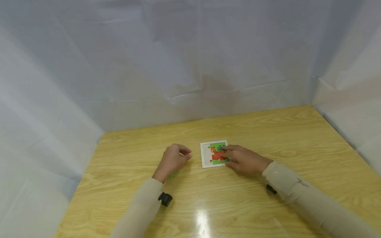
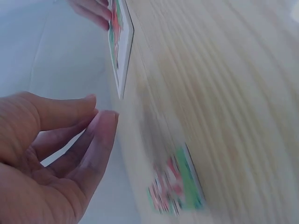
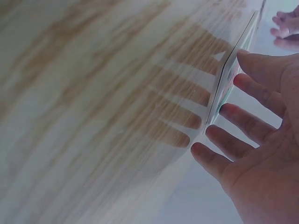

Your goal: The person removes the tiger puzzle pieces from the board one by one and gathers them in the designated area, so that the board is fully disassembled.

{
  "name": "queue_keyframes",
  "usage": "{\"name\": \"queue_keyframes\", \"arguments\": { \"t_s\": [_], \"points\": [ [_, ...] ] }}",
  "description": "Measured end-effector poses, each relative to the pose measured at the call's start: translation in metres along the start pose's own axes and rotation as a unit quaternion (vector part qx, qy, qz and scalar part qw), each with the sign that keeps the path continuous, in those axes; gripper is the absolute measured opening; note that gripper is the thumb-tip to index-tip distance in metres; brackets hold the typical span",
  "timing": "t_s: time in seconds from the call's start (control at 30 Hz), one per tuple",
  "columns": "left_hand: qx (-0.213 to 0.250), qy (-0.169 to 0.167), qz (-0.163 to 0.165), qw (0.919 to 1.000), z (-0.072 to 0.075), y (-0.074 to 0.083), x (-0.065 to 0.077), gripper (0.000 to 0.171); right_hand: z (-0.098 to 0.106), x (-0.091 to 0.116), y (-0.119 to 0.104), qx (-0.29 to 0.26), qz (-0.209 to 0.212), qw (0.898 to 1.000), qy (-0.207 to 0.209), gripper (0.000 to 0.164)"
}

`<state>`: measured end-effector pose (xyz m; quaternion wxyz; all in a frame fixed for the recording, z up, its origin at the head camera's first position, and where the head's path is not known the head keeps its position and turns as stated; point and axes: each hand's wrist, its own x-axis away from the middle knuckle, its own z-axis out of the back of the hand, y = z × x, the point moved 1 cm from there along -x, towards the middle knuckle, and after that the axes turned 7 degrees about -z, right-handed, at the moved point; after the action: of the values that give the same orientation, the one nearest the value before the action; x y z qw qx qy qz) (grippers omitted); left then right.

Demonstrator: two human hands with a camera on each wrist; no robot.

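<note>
A small square picture puzzle with a white-rimmed tray [image 1: 203,162] lies flat on the wooden table. Its right part shows a red-orange striped animal [image 1: 216,155] on green; a pale strip is bare at the left. My right hand [image 1: 247,160] rests its outstretched fingers on the puzzle's right side, thumb at the near edge. Left of the tray, my left hand [image 1: 174,158] hovers with thumb and fingertips close together, nothing visible between them. Beneath that hand lies a loose green-and-red puzzle piece [image 2: 180,184], blurred in the left wrist view and mostly hidden by the wrist in the head view.
The wooden table [image 1: 238,205] carries the puzzle and the loose piece. White sheeting [image 1: 190,59] hangs behind the table and along both sides. A black wrist device [image 1: 165,199] is on the left sleeve, another [image 1: 271,189] under the right.
</note>
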<state>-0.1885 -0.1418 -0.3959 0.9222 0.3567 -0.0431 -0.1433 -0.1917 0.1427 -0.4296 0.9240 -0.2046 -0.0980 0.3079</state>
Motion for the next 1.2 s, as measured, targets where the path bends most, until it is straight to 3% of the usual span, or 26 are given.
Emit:
{"name": "queue_keyframes", "arguments": {
  "t_s": [0.53, 0.9, 1.2],
  "points": [
    [-0.031, -0.013, -0.052, 0.9981, -0.038, 0.02, -0.043, 0.016, 0.001, -0.001, 0.004, -0.011, 0.0, 1.0, -0.018, 0.042],
    [-0.03, -0.008, -0.032, 0.999, -0.053, 0.024, -0.059, 0.011, -0.001, -0.003, 0.005, -0.01, 0.004, 1.0, -0.016, 0.042],
    [-0.02, -0.001, -0.008, 0.9998, -0.056, 0.026, -0.062, 0.009, 0.001, -0.002, 0.004, -0.005, 0.005, 1.0, -0.012, 0.044]
  ]
}}
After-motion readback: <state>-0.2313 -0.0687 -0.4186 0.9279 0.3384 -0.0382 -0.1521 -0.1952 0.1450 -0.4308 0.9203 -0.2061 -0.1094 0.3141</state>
